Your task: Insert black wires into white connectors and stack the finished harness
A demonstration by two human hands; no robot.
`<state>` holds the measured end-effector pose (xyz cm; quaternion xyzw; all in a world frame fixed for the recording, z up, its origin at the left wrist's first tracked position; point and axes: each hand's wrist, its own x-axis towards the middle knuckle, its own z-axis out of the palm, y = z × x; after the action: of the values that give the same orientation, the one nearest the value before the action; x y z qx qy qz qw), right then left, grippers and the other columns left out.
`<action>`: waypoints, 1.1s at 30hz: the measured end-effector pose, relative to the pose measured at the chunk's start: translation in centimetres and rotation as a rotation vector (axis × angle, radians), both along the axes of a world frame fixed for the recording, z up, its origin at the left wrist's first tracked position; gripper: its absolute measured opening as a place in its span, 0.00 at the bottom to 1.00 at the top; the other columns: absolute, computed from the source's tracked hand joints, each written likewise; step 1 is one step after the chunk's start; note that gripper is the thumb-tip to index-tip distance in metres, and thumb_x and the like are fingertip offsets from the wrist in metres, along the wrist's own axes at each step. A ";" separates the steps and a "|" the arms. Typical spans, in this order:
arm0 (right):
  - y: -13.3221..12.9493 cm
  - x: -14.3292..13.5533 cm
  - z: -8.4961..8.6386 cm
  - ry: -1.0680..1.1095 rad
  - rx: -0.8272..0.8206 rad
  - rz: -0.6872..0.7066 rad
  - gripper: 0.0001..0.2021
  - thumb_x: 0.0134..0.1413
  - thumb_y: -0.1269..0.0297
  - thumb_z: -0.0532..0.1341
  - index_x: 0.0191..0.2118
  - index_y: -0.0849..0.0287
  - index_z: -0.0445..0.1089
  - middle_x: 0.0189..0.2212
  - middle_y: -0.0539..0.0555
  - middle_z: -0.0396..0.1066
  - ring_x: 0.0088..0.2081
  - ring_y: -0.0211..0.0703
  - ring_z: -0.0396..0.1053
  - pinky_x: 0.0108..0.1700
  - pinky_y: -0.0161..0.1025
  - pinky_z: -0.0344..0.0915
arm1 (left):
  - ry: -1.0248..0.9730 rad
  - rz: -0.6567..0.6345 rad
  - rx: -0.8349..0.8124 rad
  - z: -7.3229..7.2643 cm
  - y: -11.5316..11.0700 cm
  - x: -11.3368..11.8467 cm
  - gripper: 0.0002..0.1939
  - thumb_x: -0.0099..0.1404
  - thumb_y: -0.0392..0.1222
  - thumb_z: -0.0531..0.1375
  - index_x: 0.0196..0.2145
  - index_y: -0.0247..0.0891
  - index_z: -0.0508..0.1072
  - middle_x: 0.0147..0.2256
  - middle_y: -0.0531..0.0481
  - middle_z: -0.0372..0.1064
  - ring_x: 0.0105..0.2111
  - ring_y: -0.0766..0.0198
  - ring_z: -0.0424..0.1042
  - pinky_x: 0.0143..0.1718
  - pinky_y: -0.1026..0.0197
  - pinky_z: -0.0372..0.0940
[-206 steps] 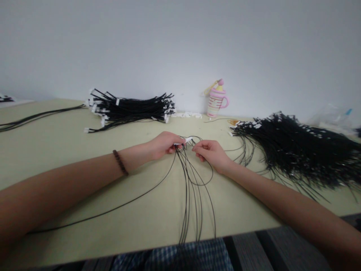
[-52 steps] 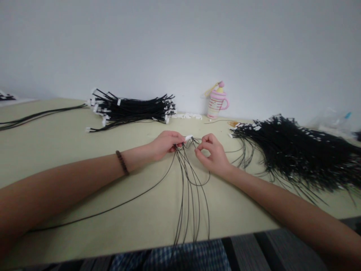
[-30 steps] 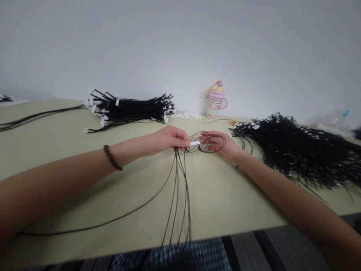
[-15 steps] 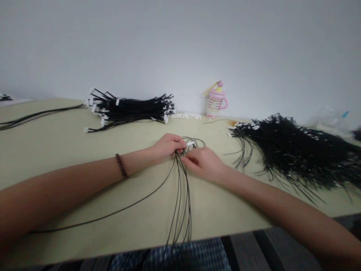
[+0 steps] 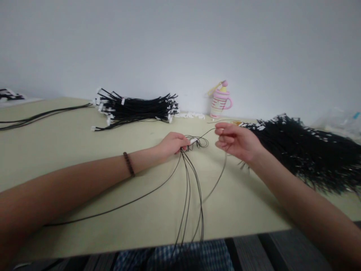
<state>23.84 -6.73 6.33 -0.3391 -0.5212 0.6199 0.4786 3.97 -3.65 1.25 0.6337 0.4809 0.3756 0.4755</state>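
Head view: my right hand has just lifted off the bundle, pinching one wire clear; left hand stays clamped on the connector, wires on table. Strand separated.

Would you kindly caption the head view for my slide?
Left hand pinches a white connector over black wires; right hand lifts one wire.

A pink striped cup stands at the tabletop's far edge by the wall, a neat black cable bundle left of it, and small white connectors between them.
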 end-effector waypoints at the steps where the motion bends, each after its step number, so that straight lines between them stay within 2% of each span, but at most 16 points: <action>1: 0.2 0.8 0.7 0.054 0.024 -0.032 0.05 0.41 0.73 0.53 0.29 0.60 0.63 0.20 0.45 0.60 0.15 0.25 0.43 0.22 0.31 0.51 | -0.001 0.004 -0.001 0.0 0.1 0.0 0.08 0.50 0.40 0.59 0.21 0.32 0.68 0.18 0.53 0.60 0.18 0.72 0.56 0.18 0.66 0.47; 3: 0.7 2.4 1.9 0.143 0.118 -0.114 0.06 0.44 0.72 0.49 0.27 0.59 0.62 0.19 0.45 0.58 0.15 0.27 0.41 0.22 0.32 0.51 | 0.005 0.011 -0.003 -0.1 0.2 -0.1 0.07 0.50 0.40 0.59 0.21 0.32 0.68 0.19 0.53 0.61 0.18 0.72 0.57 0.18 0.66 0.48; 5: 1.5 4.1 2.6 0.230 0.197 -0.193 0.09 0.46 0.74 0.48 0.29 0.59 0.63 0.23 0.46 0.60 0.16 0.27 0.43 0.23 0.31 0.52 | 0.014 0.013 -0.008 -0.1 0.3 -0.2 0.07 0.50 0.39 0.59 0.22 0.32 0.69 0.19 0.52 0.61 0.18 0.72 0.57 0.18 0.66 0.48; 8: 3.0 6.3 3.0 0.248 0.261 -0.374 0.08 0.49 0.75 0.50 0.29 0.59 0.64 0.27 0.47 0.63 0.17 0.27 0.46 0.24 0.30 0.51 | 0.016 0.004 -0.009 0.0 0.3 -0.3 0.07 0.50 0.39 0.59 0.21 0.32 0.69 0.19 0.52 0.61 0.18 0.72 0.57 0.18 0.66 0.48; 12: 5.0 7.7 2.1 0.079 0.408 -0.698 0.02 0.49 0.68 0.57 0.27 0.58 0.65 0.23 0.49 0.60 0.19 0.29 0.51 0.22 0.32 0.50 | 0.023 0.002 -0.003 0.0 0.3 -0.2 0.07 0.49 0.39 0.59 0.20 0.32 0.68 0.18 0.52 0.61 0.18 0.72 0.57 0.18 0.66 0.48; 14: 5.4 7.4 1.3 -0.002 0.489 -0.848 0.04 0.47 0.66 0.58 0.28 0.60 0.67 0.22 0.49 0.59 0.19 0.30 0.53 0.21 0.32 0.49 | 0.015 0.002 -0.006 -0.1 0.4 -0.3 0.06 0.49 0.39 0.59 0.21 0.32 0.69 0.18 0.52 0.61 0.18 0.72 0.57 0.18 0.66 0.48; 15: 5.4 7.0 0.9 -0.077 0.515 -0.877 0.05 0.47 0.65 0.58 0.28 0.61 0.67 0.20 0.49 0.59 0.19 0.30 0.54 0.21 0.32 0.48 | 0.005 0.001 -0.006 -0.2 0.4 -0.3 0.06 0.49 0.39 0.59 0.21 0.32 0.69 0.18 0.52 0.61 0.18 0.72 0.57 0.18 0.67 0.47; 16: 5.3 6.5 0.4 -0.187 0.536 -0.865 0.07 0.47 0.64 0.58 0.27 0.62 0.68 0.19 0.50 0.60 0.19 0.31 0.55 0.20 0.32 0.49 | -0.005 -0.001 -0.004 -0.3 0.5 -0.4 0.06 0.49 0.39 0.59 0.21 0.32 0.69 0.18 0.52 0.61 0.18 0.72 0.57 0.18 0.67 0.47; 20: 4.3 3.6 -2.0 -0.714 0.647 -0.621 0.09 0.47 0.61 0.58 0.30 0.63 0.70 0.21 0.53 0.67 0.22 0.34 0.63 0.25 0.33 0.58 | -0.034 -0.007 -0.009 -0.4 0.7 -0.6 0.07 0.48 0.40 0.59 0.22 0.32 0.70 0.18 0.52 0.61 0.17 0.73 0.56 0.17 0.67 0.46; 22: 3.5 2.2 -3.2 -0.847 0.690 -0.555 0.10 0.46 0.62 0.58 0.32 0.62 0.70 0.23 0.53 0.70 0.23 0.35 0.65 0.27 0.33 0.60 | -0.046 0.005 -0.025 -0.4 0.8 -0.7 0.07 0.48 0.40 0.59 0.22 0.31 0.70 0.18 0.52 0.61 0.17 0.73 0.56 0.17 0.67 0.46; 26: 1.9 0.0 -4.9 -0.958 0.746 -0.430 0.07 0.45 0.66 0.57 0.27 0.63 0.69 0.21 0.51 0.69 0.22 0.34 0.64 0.25 0.30 0.58 | -0.070 0.028 -0.043 -0.4 0.9 -0.6 0.07 0.48 0.40 0.59 0.21 0.31 0.69 0.17 0.52 0.61 0.16 0.73 0.56 0.17 0.67 0.45; 30: 0.6 -1.2 -5.4 -1.041 0.873 -0.377 0.06 0.45 0.69 0.55 0.23 0.62 0.67 0.18 0.49 0.66 0.20 0.32 0.61 0.24 0.29 0.54 | -0.082 0.016 -0.030 -0.4 0.9 -0.7 0.08 0.48 0.40 0.59 0.20 0.32 0.68 0.18 0.52 0.61 0.15 0.73 0.55 0.17 0.66 0.45; 33: 0.5 -1.4 -5.5 -1.096 0.899 -0.339 0.07 0.46 0.68 0.54 0.23 0.62 0.67 0.18 0.49 0.66 0.21 0.32 0.60 0.25 0.30 0.52 | -0.078 0.012 -0.033 -0.4 0.9 -0.7 0.08 0.48 0.40 0.59 0.19 0.32 0.68 0.17 0.52 0.61 0.16 0.73 0.55 0.17 0.66 0.46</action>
<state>22.42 -6.27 0.78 -0.4476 -0.8305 0.0044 0.3314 3.24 -2.76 0.89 0.6078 0.4718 0.3947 0.5021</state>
